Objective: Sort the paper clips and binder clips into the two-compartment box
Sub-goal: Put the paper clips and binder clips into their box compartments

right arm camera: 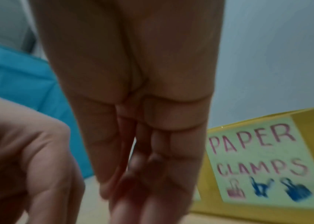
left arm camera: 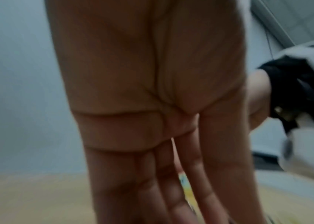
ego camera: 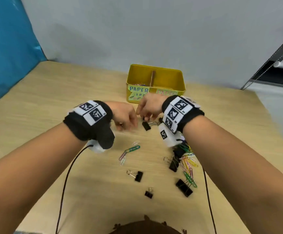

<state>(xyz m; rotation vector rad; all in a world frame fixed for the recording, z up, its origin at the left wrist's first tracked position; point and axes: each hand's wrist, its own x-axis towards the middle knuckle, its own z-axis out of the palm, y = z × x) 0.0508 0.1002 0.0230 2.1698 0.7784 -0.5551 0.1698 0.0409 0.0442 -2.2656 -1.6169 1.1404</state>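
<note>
The yellow two-compartment box (ego camera: 181, 81) stands at the back, with several paper clips in its left half. Its right label reads PAPER CLAMPS (right arm camera: 257, 159). Both hands hang fingers-down just in front of it. My left hand (ego camera: 124, 124) points its fingertips at the table; what they touch is hidden. My right hand (ego camera: 144, 114) reaches down over a small black thing, just above a black binder clip (ego camera: 146, 126). The wrist views show straight fingers on my left hand (left arm camera: 171, 189) and my right hand (right arm camera: 142, 181), with the tips out of frame.
Loose paper clips (ego camera: 132, 149) lie mid-table, and a colourful pile (ego camera: 189, 163) sits under my right wrist. Black binder clips (ego camera: 138, 176) (ego camera: 148, 194) (ego camera: 184, 187) lie nearer me. Wrist cables (ego camera: 64, 183) trail across the table. A blue panel (ego camera: 7, 48) borders the left.
</note>
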